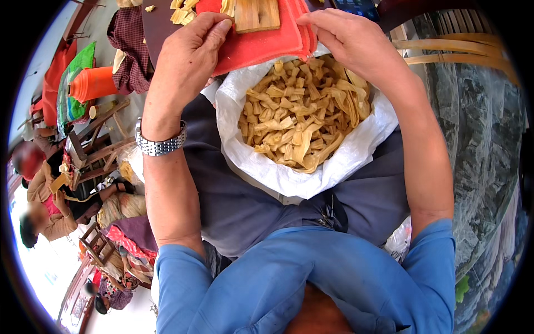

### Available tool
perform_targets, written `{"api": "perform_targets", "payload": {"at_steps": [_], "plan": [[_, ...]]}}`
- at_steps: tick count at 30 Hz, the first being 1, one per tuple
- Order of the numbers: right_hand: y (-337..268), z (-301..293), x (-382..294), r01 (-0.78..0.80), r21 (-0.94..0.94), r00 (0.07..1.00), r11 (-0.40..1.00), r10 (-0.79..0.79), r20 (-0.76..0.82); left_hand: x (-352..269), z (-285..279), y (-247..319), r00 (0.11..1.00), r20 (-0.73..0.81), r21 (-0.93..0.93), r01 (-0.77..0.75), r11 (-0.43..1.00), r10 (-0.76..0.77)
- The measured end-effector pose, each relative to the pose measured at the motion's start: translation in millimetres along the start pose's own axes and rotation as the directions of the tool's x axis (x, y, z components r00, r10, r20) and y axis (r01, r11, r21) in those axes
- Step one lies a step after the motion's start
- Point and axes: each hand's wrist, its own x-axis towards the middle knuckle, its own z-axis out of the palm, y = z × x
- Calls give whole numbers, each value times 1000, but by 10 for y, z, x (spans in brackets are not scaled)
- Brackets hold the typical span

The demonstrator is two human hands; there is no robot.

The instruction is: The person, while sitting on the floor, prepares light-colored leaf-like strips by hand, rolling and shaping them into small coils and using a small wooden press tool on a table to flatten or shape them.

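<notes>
My left hand [194, 52] is at the left edge of a small wooden board [258, 16], thumb and forefinger close together. Whether something thin is pinched there is hard to make out. The board lies on a folded red cloth [258, 48] at the table's near edge. Over the cloth's right edge is my right hand [348, 39], fingers bent; its grip is hidden. Between my knees stands a white woven sack [304, 183] with its rim rolled down. It is full of folded and knotted yellowish strips [292, 117], with longer loose ones at its right side.
Pale yellow pieces [182, 14] and a phone [354, 8] lie on the dark table [158, 33]. On the left are an orange vacuum flask [94, 83], wooden stools [100, 154] and seated people [54, 208]. Clear plastic sheeting [479, 146] and bent bamboo strips [454, 52] are to the right.
</notes>
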Motion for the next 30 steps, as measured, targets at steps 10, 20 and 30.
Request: {"api": "perform_targets", "payload": {"at_steps": [10, 20, 30], "plan": [[-125, -118, -271, -96, -44, 966, 994, 104, 238, -256, 115, 57, 999, -42, 10, -3, 1000, 3], [21, 46, -1070, -140, -71, 975, 988, 150, 163, -855, 108, 135, 971, -172, -169, 136, 976, -165], [-108, -97, -1175, -366, 199, 854, 909, 243, 461, -2264, 311, 481, 938, 116, -352, 346, 870, -327]]}}
